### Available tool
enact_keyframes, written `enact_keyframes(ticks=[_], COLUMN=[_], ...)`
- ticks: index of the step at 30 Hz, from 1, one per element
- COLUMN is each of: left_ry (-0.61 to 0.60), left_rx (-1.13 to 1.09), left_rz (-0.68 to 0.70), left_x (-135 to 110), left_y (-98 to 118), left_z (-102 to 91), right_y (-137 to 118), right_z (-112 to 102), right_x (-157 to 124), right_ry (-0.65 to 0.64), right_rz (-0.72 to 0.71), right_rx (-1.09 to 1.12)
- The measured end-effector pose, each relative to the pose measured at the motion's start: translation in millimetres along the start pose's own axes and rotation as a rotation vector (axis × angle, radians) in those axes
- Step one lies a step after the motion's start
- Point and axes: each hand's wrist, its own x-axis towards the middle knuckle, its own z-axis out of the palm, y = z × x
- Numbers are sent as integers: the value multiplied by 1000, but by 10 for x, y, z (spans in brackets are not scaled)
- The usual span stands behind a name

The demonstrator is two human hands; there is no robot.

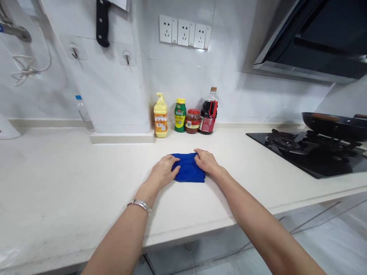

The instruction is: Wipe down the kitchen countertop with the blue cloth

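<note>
A folded blue cloth (189, 170) lies flat on the white countertop (114, 198). At its left edge is my left hand (164, 170), thumb and forefinger on top of the cloth, the other fingers curled at the side. My right hand (205, 161) grips the upper right edge, its fingers bent over the fold. Both hands are closed on the cloth, and some fingertips are hidden. A silver bracelet (140, 205) circles my left wrist.
Against the wall stand a yellow pump bottle (161, 116), a green bottle (180, 116), a red-lidded jar (192, 122) and a dark sauce bottle (208, 114). To the right is a gas stove (309, 152) with a wok (335, 125). A knife (102, 23) hangs upper left.
</note>
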Motion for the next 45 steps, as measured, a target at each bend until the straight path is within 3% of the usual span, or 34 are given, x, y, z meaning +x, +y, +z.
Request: enact_keyframes(ticks=[5, 8, 11, 13, 16, 22, 26, 29, 34, 37, 41, 45], left_ry=[9, 110, 252, 281, 204, -239, -302, -315, -334, -369, -382, -360], left_rx=[134, 151, 67, 3, -37, 116, 206, 221, 210, 209, 211, 203], left_rz=[-78, -151, -81, 16, 119, 14, -19, -43, -73, -122, -207, -244], left_x=[1, -3, -6, -12, -29, -43, -156, -409, -1005, -1198, -1148, -913], left_y=[-59, -68, -1, 77, 186, 326, 441, 472, 322, 142, -113, -333], left_z=[-82, -145, -179, -160, -59, 115, 43, -71, -370, -575, -704, -633], right_y=[-53, -69, -90, -121, -153, -51, 67, 130, 155, 137, 111, 110], right_z=[-127, -337, -451, -431, -309, -64, 36, 83, 126, 147, 178, 195], right_x=[-28, -113, -186, -197, -153, -11, 32, 41, 32, 9, -25, -36], right_ry=[-64, -200, -339, -237, -40, -40, -39, -34, -19, -18, -16, -21], right_rz=[-22, -8, -47, -18, 34, 13, 11, 32, 40, 43, 44, 42], right_rx=[-91, -94, 20, 3, -89, -100, -36, 10, 25, 23, -15, -52])
